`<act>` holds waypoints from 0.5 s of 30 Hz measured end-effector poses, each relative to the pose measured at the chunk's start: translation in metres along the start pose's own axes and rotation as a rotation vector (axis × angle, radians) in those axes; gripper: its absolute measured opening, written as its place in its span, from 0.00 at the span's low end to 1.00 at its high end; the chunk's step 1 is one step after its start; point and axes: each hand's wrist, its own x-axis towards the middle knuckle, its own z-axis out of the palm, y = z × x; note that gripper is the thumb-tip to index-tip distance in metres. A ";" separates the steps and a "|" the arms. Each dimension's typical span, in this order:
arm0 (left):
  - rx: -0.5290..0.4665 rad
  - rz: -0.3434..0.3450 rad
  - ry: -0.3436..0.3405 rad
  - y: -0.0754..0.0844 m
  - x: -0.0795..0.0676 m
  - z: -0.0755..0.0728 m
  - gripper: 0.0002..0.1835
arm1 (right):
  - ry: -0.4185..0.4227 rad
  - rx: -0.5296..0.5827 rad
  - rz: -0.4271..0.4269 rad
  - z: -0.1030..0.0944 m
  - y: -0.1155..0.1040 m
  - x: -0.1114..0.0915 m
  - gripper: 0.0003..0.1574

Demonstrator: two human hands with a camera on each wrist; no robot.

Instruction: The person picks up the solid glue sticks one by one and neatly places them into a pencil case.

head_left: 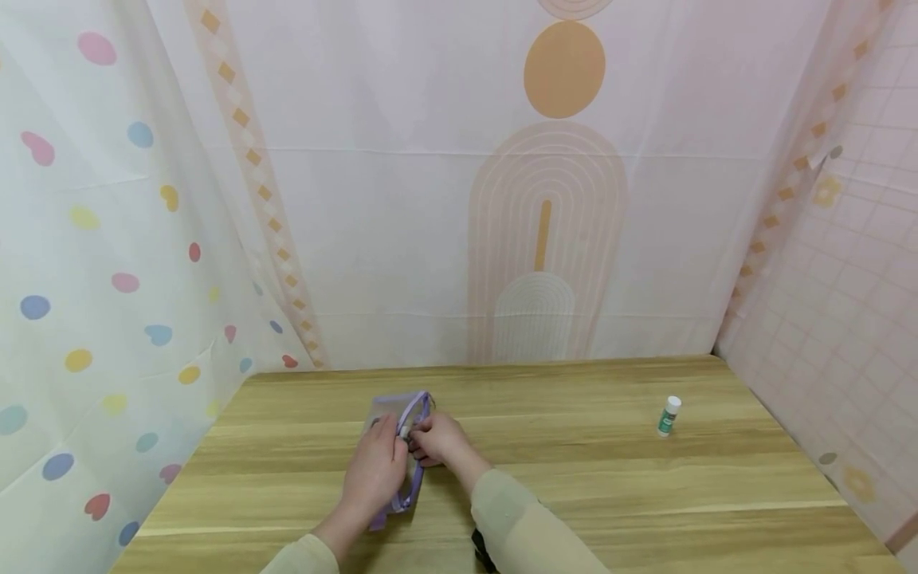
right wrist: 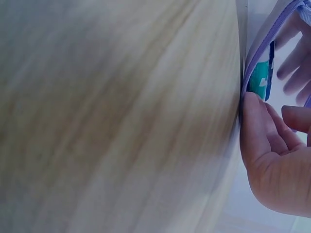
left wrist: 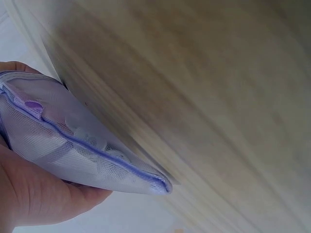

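Note:
A mesh zip pouch (head_left: pixel 383 405) with purple trim lies on the table, its zipped mouth parted toward the right. My left hand (head_left: pixel 374 470) grips the pouch from its left side; in the left wrist view the thumb lies along the mesh (left wrist: pixel 87 170), and whitish shapes show through it. My right hand (head_left: pixel 439 440) is at the mouth, its curled fingers holding the purple-edged lip. Just past those fingertips, a green item (right wrist: pixel 259 80) and a dark blue edge (right wrist: pixel 270 68) show inside the mouth. Their kind is hidden.
A white-capped glue stick (head_left: pixel 668 416) with a green label stands toward the right of the wooden table (head_left: pixel 559 446). Something black (head_left: pixel 482 550) shows partly beside the right sleeve. Patterned curtains (head_left: pixel 387 239) hang behind the table and along both sides.

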 end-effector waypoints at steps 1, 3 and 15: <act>0.001 0.003 0.003 0.000 0.000 0.000 0.18 | 0.000 0.006 0.004 0.000 0.000 0.000 0.11; 0.000 -0.005 -0.008 0.000 0.000 -0.001 0.19 | -0.002 0.012 0.012 -0.001 -0.001 -0.001 0.11; 0.031 0.015 0.000 0.000 0.001 0.000 0.11 | -0.029 0.078 0.023 -0.005 0.000 -0.005 0.13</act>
